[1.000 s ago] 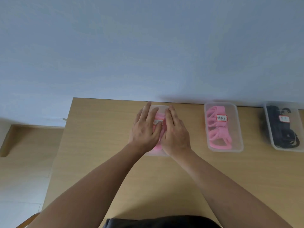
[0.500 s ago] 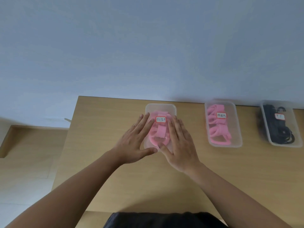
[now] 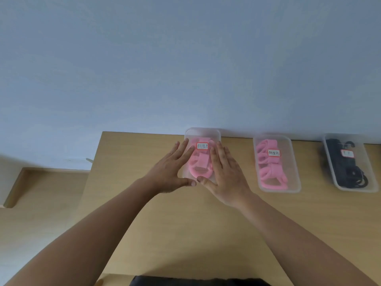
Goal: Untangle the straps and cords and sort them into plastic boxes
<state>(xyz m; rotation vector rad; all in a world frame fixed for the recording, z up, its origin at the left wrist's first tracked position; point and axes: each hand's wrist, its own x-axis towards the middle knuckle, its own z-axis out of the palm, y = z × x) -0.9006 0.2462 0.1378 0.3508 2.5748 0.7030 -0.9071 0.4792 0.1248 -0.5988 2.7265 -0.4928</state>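
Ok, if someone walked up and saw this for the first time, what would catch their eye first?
The left hand and right hand lie flat on either side of a clear box of pink straps at the far edge of the table, thumbs nearly meeting. To the right sit a second pink-strap box and, farthest right, a third box of black cords.

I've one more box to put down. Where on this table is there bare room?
Bare: the left end of the table, from its edge to the left hand; and the front right, nearer than the middle box and right box. Crowded: the back edge, where that hand and the right hand rest on the left box; gaps between boxes are narrow.
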